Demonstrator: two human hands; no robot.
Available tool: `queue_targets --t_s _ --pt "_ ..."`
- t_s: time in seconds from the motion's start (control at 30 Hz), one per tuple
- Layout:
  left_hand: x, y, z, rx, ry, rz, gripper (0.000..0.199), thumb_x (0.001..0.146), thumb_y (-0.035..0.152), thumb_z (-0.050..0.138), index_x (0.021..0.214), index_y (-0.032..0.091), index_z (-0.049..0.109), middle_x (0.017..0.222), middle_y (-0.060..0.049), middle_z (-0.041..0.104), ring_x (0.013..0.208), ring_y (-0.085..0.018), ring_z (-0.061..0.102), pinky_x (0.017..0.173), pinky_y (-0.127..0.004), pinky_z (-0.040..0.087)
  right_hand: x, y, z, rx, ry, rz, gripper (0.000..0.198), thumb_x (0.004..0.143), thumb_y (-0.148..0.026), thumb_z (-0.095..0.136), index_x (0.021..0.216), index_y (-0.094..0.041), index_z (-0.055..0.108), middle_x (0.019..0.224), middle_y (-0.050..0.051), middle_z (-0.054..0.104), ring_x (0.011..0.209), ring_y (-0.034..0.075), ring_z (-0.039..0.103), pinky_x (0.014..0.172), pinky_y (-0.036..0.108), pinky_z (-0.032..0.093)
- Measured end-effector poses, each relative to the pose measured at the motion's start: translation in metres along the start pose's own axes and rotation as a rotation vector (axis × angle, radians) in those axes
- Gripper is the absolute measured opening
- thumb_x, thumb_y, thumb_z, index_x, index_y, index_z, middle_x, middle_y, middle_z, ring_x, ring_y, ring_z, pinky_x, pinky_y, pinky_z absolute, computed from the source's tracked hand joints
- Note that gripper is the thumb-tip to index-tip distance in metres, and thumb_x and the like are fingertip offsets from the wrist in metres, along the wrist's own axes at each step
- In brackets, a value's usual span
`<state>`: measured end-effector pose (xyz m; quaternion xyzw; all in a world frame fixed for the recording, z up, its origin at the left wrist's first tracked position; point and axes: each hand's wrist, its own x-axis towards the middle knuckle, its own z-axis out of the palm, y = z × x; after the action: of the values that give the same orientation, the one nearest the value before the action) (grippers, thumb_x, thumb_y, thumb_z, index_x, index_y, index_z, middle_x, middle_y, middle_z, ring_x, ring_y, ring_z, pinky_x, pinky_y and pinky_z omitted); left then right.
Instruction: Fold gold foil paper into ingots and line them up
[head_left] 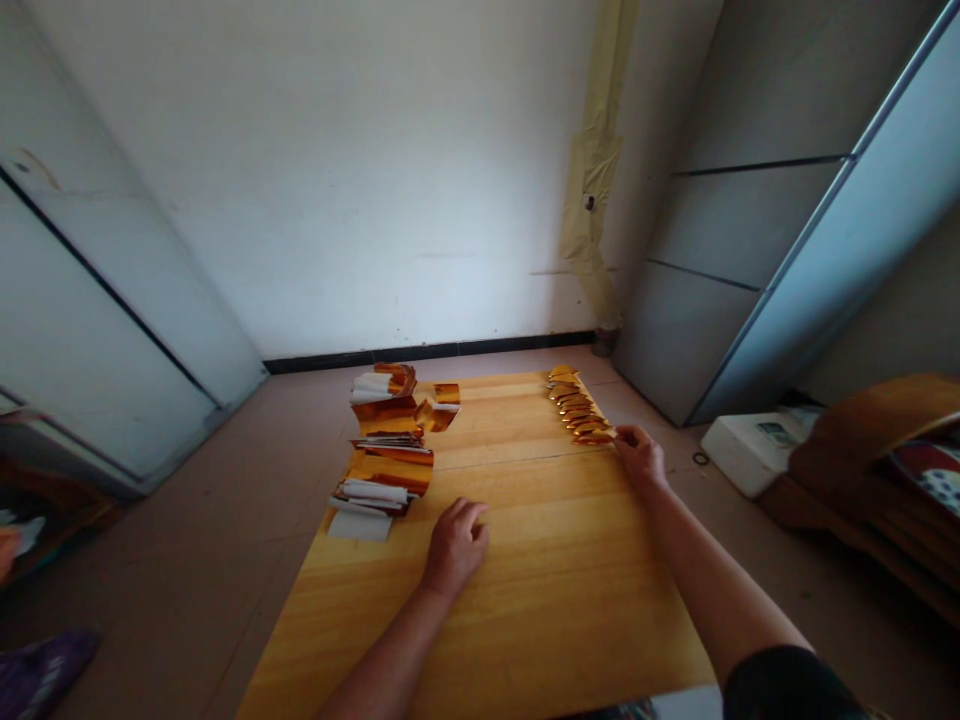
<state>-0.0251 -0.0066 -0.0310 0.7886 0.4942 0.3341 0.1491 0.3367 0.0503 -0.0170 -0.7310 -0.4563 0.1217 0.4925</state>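
Note:
My right hand (641,456) is at the table's right edge. Its fingertips pinch the end of a folded gold paper piece (596,437), the nearest in a row of similar boat-shaped gold paper pieces (574,404). My left hand (457,545) rests over the middle of the wooden table (540,580), its fingers loosely curled, the thumb apart, nothing visible in them. Beyond it on the left lie stacks of gold-faced paper sheets (390,470) with white backs, some curled. Two or so loose gold sheets (441,412) lie beside the far stack (382,395).
A white wall with a taped cable strip (592,200) stands behind the table. To the right are a grey cabinet (712,250), a white box (739,450) and a wooden chair (847,440). A purple bag (45,670) lies on the floor at left.

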Motion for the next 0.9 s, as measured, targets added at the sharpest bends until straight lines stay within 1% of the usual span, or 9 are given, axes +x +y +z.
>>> queue_targets --t_s 0.23,0.37,0.47,0.53,0.6,0.7,0.77,0.83,0.9 --pt "0.000 0.000 0.000 -0.002 0.000 0.017 0.026 0.070 0.007 0.049 0.088 0.017 0.064 0.084 -0.004 0.063 0.082 -0.017 0.059 0.077 -0.029 0.049 0.008 0.009 0.001 -0.130 0.002 0.022 0.026 0.064 -0.035 0.054 0.081 -0.019 0.066 0.073 0.002 0.067 0.068 0.018 0.058 0.061 0.026 0.041" --pt "-0.001 0.000 0.000 -0.006 -0.011 0.011 0.027 0.070 0.006 0.048 0.087 0.017 0.064 0.084 -0.004 0.063 0.082 -0.017 0.059 0.076 -0.029 0.049 0.011 0.007 0.003 -0.226 -0.007 0.048 0.023 0.067 -0.035 0.057 0.080 -0.019 0.065 0.072 0.002 0.065 0.066 0.017 0.056 0.058 0.025 0.038" --pt "-0.001 0.000 0.000 -0.013 -0.011 0.013 0.026 0.070 0.006 0.048 0.087 0.017 0.064 0.083 -0.004 0.062 0.082 -0.017 0.059 0.076 -0.029 0.048 0.009 0.002 0.006 -0.303 -0.002 0.034 0.022 0.069 -0.034 0.057 0.082 -0.019 0.065 0.079 0.004 0.064 0.067 0.016 0.055 0.060 0.025 0.038" --pt "0.000 0.000 0.000 -0.013 -0.008 0.015 0.026 0.070 0.006 0.049 0.087 0.018 0.064 0.084 -0.004 0.063 0.083 -0.017 0.059 0.077 -0.029 0.048 0.005 -0.001 0.008 -0.374 0.007 -0.021 0.023 0.071 -0.031 0.056 0.087 -0.019 0.065 0.087 0.005 0.062 0.070 0.016 0.054 0.061 0.026 0.038" --pt "0.000 0.001 0.000 -0.013 -0.006 0.016 0.025 0.070 0.006 0.049 0.087 0.018 0.064 0.084 -0.004 0.063 0.083 -0.017 0.059 0.077 -0.029 0.048 -0.002 -0.006 0.010 -0.466 0.024 -0.121 0.025 0.072 -0.029 0.056 0.094 -0.020 0.065 0.098 0.006 0.059 0.078 0.017 0.053 0.065 0.027 0.038" --pt "0.000 0.002 0.000 -0.011 -0.015 0.015 0.026 0.070 0.006 0.049 0.087 0.018 0.064 0.084 -0.004 0.062 0.082 -0.017 0.058 0.077 -0.028 0.048 -0.013 -0.015 0.013 -0.590 0.032 -0.284 0.026 0.074 -0.033 0.058 0.097 -0.023 0.065 0.112 0.007 0.056 0.097 0.022 0.049 0.073 0.031 0.038" --pt "0.000 0.003 -0.001 -0.004 -0.023 0.011 0.025 0.070 0.006 0.049 0.086 0.018 0.064 0.083 -0.004 0.062 0.082 -0.017 0.058 0.076 -0.028 0.048 -0.018 -0.022 0.016 -0.642 -0.010 -0.360 0.027 0.075 -0.038 0.059 0.098 -0.024 0.065 0.119 0.007 0.053 0.105 0.025 0.045 0.077 0.034 0.037" --pt "0.000 0.004 -0.002 0.004 -0.028 0.008 0.025 0.070 0.006 0.049 0.086 0.018 0.064 0.083 -0.004 0.062 0.082 -0.017 0.058 0.077 -0.029 0.048 -0.022 -0.031 0.021 -0.675 -0.063 -0.396 0.033 0.075 -0.042 0.060 0.102 -0.026 0.064 0.127 0.007 0.050 0.109 0.027 0.043 0.082 0.038 0.036" --pt "0.000 0.005 -0.002 0.008 -0.031 0.005 0.025 0.070 0.006 0.049 0.086 0.019 0.064 0.083 -0.004 0.062 0.082 -0.017 0.058 0.077 -0.029 0.047 -0.025 -0.037 0.027 -0.685 -0.088 -0.359 0.044 0.073 -0.048 0.061 0.109 -0.024 0.060 0.131 0.008 0.046 0.111 0.029 0.041 0.085 0.041 0.035"
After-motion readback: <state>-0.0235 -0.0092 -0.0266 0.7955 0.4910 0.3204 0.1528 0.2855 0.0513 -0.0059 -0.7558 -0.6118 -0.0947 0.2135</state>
